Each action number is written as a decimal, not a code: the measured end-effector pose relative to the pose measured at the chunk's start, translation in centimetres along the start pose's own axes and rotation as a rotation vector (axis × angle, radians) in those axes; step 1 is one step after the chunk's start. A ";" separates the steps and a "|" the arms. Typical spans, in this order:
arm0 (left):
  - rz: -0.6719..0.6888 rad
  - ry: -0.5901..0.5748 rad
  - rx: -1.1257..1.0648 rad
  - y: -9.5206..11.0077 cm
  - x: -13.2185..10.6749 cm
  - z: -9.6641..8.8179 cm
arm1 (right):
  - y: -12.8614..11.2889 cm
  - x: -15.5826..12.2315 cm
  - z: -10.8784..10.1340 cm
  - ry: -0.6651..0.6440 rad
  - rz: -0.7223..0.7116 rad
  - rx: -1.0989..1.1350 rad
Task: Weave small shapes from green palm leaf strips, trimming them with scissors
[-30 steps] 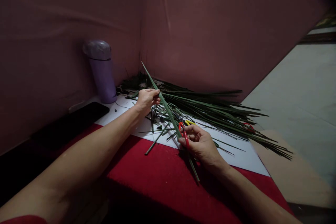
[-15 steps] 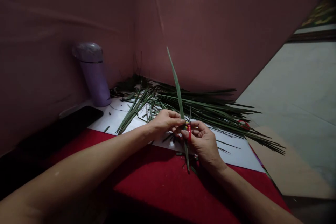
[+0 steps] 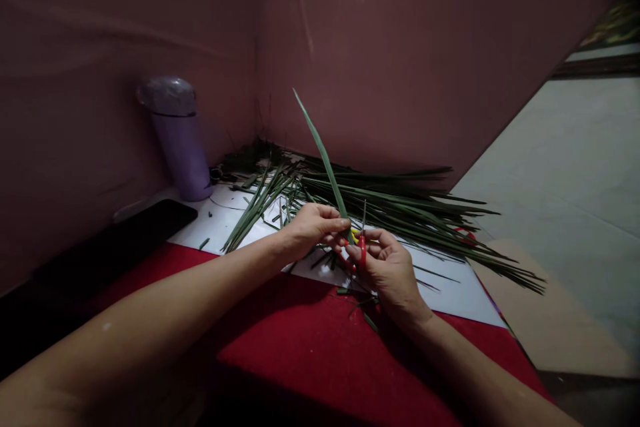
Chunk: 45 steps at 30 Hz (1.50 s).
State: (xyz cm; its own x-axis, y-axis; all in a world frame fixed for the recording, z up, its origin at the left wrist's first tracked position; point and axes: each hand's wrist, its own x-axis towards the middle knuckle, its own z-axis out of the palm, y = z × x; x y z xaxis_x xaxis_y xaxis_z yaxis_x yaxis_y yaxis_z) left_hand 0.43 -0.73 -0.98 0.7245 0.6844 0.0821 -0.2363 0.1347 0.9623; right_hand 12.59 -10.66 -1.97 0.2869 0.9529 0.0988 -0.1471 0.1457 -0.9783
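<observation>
Pinched between the thumb and fingers of my left hand (image 3: 317, 229) is a long green leaf strip (image 3: 326, 161), its pointed tip slanting up and to the left. My right hand (image 3: 393, 273) is closed round a small pair of scissors with red handles (image 3: 363, 253); the metal blade points upward. Both hands are close together over the white sheet, and the leaf's lower end is partly hidden between them. Something yellow shows between the hands, too small to name. Short cut leaf pieces (image 3: 371, 321) lie below on the red cloth.
Behind my hands a large pile of long green leaves (image 3: 415, 207) spreads over the white sheet (image 3: 475, 297). A smaller bundle of strips (image 3: 257, 213) lies to its left. A purple tumbler (image 3: 183, 153) stands by the wall, near a dark phone (image 3: 165, 213). Red cloth (image 3: 300, 360) covers the front.
The leaf's upper tip has swung to the left, and its lower end no longer hangs below my hands. Both hands stay in nearly the same place.
</observation>
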 end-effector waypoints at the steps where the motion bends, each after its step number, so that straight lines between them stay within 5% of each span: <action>1: 0.008 0.011 0.004 0.0 0.0 0.1 | -0.1 0.0 0.0 0.004 -0.005 0.004; 8: 0.110 0.142 0.003 1.0 0.3 -0.3 | 0.0 0.5 -0.4 0.026 -0.041 -0.054; 13: 0.140 0.272 0.017 1.8 0.6 -1.3 | 0.4 1.8 -2.3 0.095 -0.313 -0.310; 18: 0.122 0.334 -0.010 2.4 0.7 -1.7 | -0.5 2.9 -4.9 0.023 -0.698 -1.161; 22: 0.150 0.405 0.040 2.9 0.6 -1.5 | -1.3 3.2 -5.8 -0.091 -0.649 -1.763; 25: 0.228 0.462 0.134 3.1 0.6 -1.4 | -1.6 3.1 -5.7 -0.125 -0.568 -1.924; 33: 0.286 0.462 0.223 2.6 0.7 -1.6 | -1.4 2.9 -5.1 -0.243 -0.567 -1.879; 37: 0.237 0.441 0.148 2.6 0.9 -1.6 | -1.8 2.5 -4.7 -0.167 -0.641 -1.549; 40: 0.241 0.458 0.114 2.6 0.9 -1.7 | -2.6 2.0 -4.2 -0.392 -0.598 -1.246; 45: 0.199 0.491 0.028 2.7 1.0 -2.2 | -4.6 1.0 -3.6 -0.684 -0.399 -1.204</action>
State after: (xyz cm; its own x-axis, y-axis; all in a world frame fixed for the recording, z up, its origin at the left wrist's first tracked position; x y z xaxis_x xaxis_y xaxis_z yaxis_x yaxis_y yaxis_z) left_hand -0.89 1.93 1.08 0.2773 0.9507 0.1390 -0.3157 -0.0465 0.9477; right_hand 16.96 -11.35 2.01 -0.4353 0.8914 0.1260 0.8059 0.4482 -0.3868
